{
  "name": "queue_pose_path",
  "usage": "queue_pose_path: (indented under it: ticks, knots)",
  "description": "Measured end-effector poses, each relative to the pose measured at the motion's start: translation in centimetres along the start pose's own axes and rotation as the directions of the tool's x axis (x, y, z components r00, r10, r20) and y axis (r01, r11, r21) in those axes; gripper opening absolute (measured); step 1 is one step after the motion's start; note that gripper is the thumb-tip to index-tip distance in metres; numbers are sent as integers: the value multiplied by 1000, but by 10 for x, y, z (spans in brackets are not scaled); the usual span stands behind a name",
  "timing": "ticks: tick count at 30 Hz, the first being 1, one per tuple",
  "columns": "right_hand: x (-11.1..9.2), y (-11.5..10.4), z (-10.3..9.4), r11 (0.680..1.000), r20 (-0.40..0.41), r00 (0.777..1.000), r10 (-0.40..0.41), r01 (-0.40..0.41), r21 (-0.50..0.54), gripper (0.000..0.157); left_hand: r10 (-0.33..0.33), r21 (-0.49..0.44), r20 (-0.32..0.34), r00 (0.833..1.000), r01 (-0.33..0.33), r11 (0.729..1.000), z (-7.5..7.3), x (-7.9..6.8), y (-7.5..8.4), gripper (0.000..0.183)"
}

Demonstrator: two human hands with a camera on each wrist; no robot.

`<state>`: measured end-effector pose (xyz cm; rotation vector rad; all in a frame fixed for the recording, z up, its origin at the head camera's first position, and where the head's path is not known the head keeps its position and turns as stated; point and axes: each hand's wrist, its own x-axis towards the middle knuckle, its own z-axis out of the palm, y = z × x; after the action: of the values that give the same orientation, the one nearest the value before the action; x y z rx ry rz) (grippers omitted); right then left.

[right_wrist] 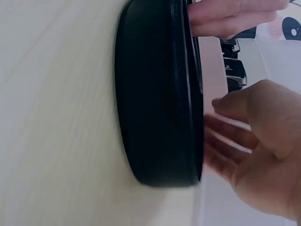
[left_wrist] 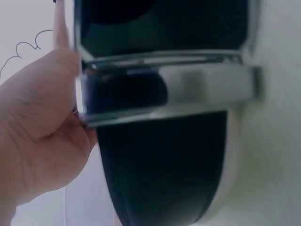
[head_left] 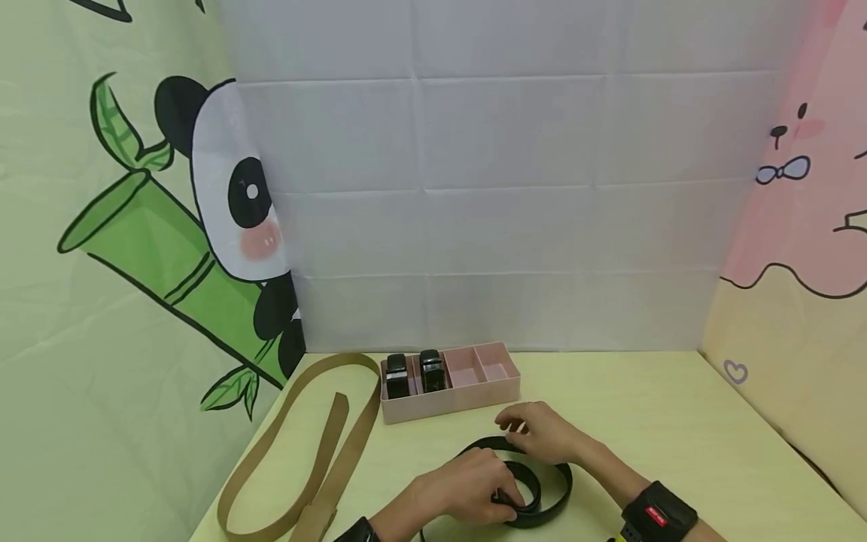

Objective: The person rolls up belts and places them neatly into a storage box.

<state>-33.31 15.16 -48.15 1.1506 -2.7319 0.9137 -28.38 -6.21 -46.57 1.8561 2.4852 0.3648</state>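
Note:
A black belt lies loosely coiled on the table in the head view, with a smaller loop inside a wider one. My left hand pinches the inner loop between thumb and fingers. Close to the left wrist camera, a silver-framed buckle and black strap cover much of the hand. My right hand is at the far side of the coil, fingers loosely bent and holding nothing. In the right wrist view, its fingers are beside the coil's edge; whether they touch it I cannot tell.
A pink divided box stands behind the hands. Two rolled black belts, one at left and one beside it, sit in its left compartments. A tan belt lies looped at the table's left. Printed cloth walls enclose the table.

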Motion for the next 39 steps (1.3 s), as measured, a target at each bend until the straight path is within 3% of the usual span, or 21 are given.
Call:
queue_pose_path:
  ticks: [2,5,7,10,17,22,25,31,35,39]
  knots:
    - [-12,-2,-7,993,-58,997,48,-54,-104,19,-7,-3,-2,1000,7,1000,1,0,0,15]
    - [-33,-8,-18,958,-107,981,159,-180,-222,8,-19,-3,-9,1000,19,1000,1,0,-1,14]
    - [-46,-10,-24,942,-102,970,222,-240,-233,7,-23,-8,-14,1000,23,1000,1,0,-1,13]
    - [-58,-11,-27,950,-60,967,248,-255,-180,11,-21,-11,-17,1000,21,1000,1,-1,-2,13]
    - [-43,-2,-17,987,-52,991,122,-126,-94,11,-34,-6,-18,999,34,999,3,-2,-3,17]
    - [-21,3,-3,992,-65,995,77,-83,-92,11,-30,-15,-22,999,29,999,4,-1,-3,18]
    - [-18,2,2,990,-90,994,64,-75,-121,9,-25,-8,-26,999,25,1000,5,-1,-4,18]
    - [-40,-7,-2,981,-190,982,0,-36,-190,6,-37,-3,-37,999,37,999,6,-1,-6,16]
    - [-59,-22,-4,977,-129,978,-163,142,-160,11,-35,-1,-67,997,35,999,6,-1,-6,15]
    - [-71,-33,2,935,-70,948,-309,290,-206,15,-21,0,-111,994,21,1000,7,-1,-6,15]
